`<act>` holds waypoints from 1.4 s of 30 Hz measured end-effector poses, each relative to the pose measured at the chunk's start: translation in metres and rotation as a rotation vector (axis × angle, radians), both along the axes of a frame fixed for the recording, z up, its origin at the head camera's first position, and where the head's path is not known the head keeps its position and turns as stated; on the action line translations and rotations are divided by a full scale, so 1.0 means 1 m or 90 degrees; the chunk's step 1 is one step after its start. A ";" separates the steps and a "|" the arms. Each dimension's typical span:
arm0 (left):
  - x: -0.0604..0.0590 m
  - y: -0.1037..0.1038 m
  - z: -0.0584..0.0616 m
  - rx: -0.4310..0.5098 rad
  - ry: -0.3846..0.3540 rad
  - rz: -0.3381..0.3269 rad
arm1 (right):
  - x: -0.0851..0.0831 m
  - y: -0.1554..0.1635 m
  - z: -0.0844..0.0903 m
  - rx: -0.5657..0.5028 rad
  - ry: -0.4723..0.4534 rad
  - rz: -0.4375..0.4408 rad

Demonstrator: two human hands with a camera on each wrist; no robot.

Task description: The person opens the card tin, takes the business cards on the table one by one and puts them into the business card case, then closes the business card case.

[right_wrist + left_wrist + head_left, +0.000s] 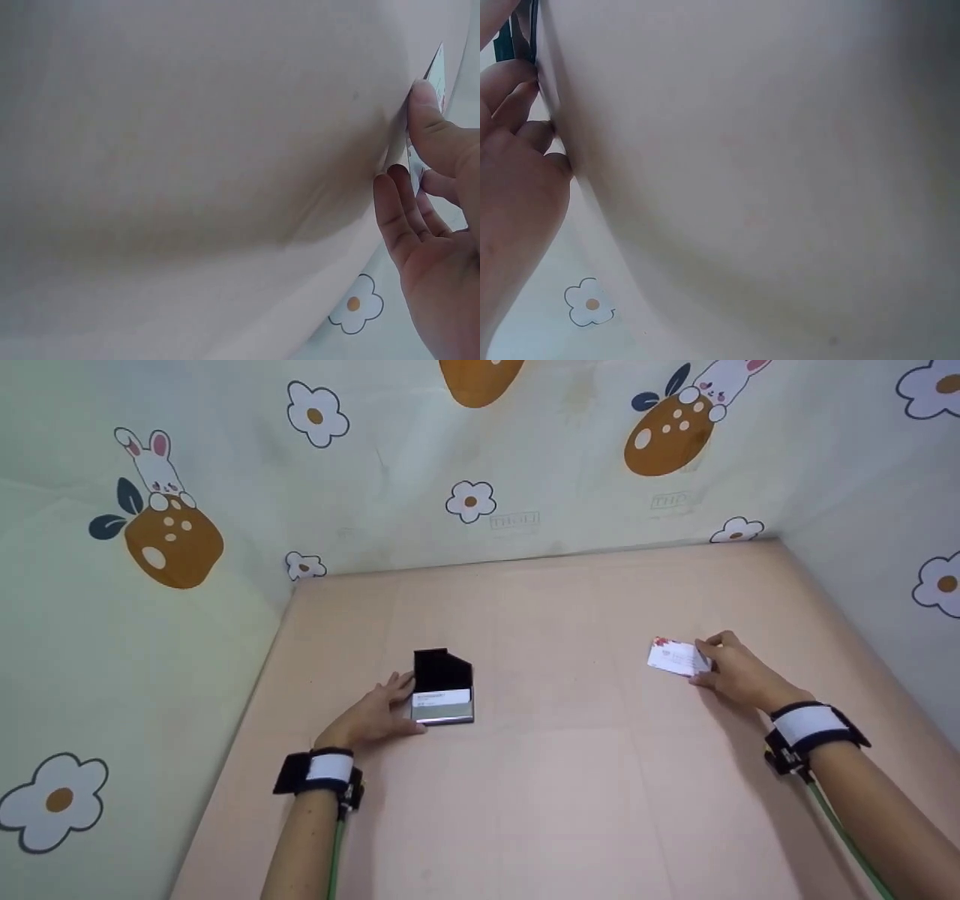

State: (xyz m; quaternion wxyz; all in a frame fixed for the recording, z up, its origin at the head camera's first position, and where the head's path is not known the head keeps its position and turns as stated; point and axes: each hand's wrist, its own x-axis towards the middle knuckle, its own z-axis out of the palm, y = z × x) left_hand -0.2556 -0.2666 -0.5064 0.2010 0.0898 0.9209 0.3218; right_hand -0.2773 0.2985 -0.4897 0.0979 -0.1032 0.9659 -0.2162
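A metal business card case [443, 714] lies on the table, its black-lined lid [441, 671] raised and a white card [441, 697] inside its lower half. My left hand [375, 714] grips the case's left side, thumb by the near corner and fingers along the edge. In the left wrist view only a dark sliver of the case shows beyond the left hand [514, 180]. Far to the right, my right hand [739, 671] pinches a white business card [675, 657] with red flowers by its right end. The right wrist view shows the right hand's [439, 225] thumb and fingers at the card [437, 75], just above the tabletop.
A pale pink tabletop [540, 795] spreads beneath both hands. Walls [390, 495] printed with flowers and rabbits enclose its back and sides. Each wrist wears a strapped band [814, 727] with a green cable running down the forearm.
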 end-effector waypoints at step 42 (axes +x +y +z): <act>-0.001 -0.001 -0.001 -0.003 -0.006 0.003 | 0.014 -0.054 -0.001 0.038 0.195 0.142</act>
